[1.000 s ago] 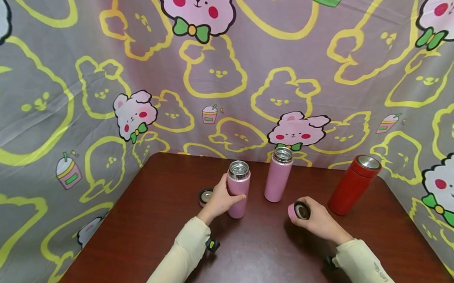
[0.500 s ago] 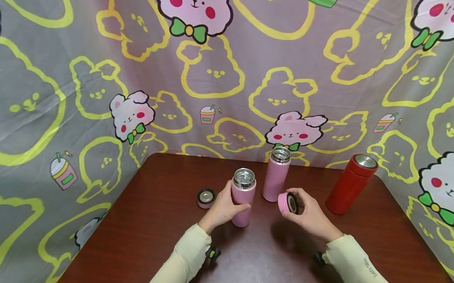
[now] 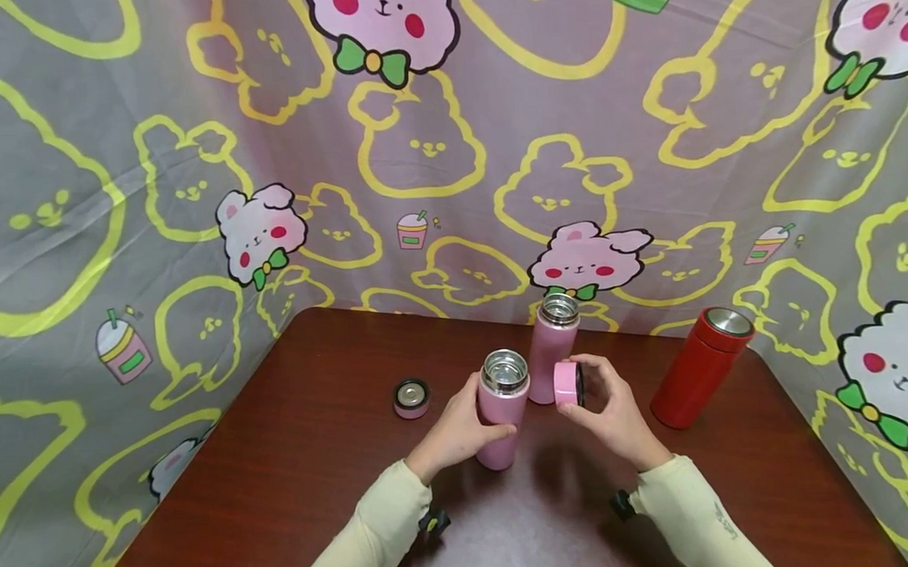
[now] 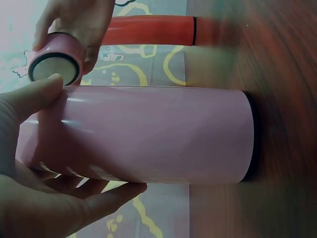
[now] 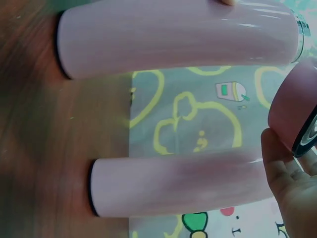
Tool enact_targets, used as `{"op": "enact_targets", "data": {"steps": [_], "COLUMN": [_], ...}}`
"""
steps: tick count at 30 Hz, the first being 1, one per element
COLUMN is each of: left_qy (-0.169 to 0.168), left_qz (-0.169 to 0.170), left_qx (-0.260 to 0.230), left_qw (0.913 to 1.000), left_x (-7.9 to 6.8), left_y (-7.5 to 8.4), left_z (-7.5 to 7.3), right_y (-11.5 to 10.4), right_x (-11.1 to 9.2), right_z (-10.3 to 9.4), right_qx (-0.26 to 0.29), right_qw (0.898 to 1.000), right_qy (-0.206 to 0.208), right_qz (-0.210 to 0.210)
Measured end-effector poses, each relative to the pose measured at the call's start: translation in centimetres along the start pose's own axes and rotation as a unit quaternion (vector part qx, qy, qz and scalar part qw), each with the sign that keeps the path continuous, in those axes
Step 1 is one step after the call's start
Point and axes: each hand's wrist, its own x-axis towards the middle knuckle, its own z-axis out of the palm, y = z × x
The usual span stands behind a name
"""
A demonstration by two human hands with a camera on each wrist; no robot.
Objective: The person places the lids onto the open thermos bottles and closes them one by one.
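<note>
My left hand (image 3: 459, 431) grips a pink thermos bottle (image 3: 501, 407) around its upper body. The bottle is upright and uncapped, its steel mouth showing. In the left wrist view the thumb and fingers curl round the pink bottle (image 4: 148, 134). My right hand (image 3: 616, 411) pinches a pink lid (image 3: 566, 384) with a black rim, tilted on its side in the air right of that bottle's neck. Behind the lid stands a second open pink thermos (image 3: 552, 347), partly covered by it in the head view. The right wrist view shows the lid (image 5: 292, 99) at the fingertips.
A red thermos (image 3: 701, 371) with a steel-topped cap stands at the right. Another pink lid (image 3: 411, 399) lies on the brown table (image 3: 302, 439) to the left, its inner side up. A patterned cloth (image 3: 449, 150) hangs behind and along the sides.
The left hand has brought its bottle right and nearer the front, away from the loose lid. The right hand has moved left and up, turning its lid toward that bottle.
</note>
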Motion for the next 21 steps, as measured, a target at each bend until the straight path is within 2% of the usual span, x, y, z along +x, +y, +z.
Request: {"op": "enact_targets", "data": {"steps": [4,13,21], "left_qy": [-0.004,-0.026,-0.056], "left_qz": [0.001,0.009,0.027], "left_qx": [-0.002,-0.033,-0.087], "left_qw": [1.0000,0.9991,0.9942], "left_x": [-0.1,-0.2,-0.1], "left_y": [0.2,0.1,-0.8], "left_z": [0.4,0.5,0.0], "right_y": [-0.9,0.4,-1.3], "right_x": [0.3,1.7,2.9], "right_z": [-0.1,-0.4,-0.6], "right_qx": [0.019,0.068,0.099], "right_qw": [1.000,0.997,0.993], "right_qy": [0.008,0.016,0.021], "right_qz": [-0.004,-0.033,-0.068]}}
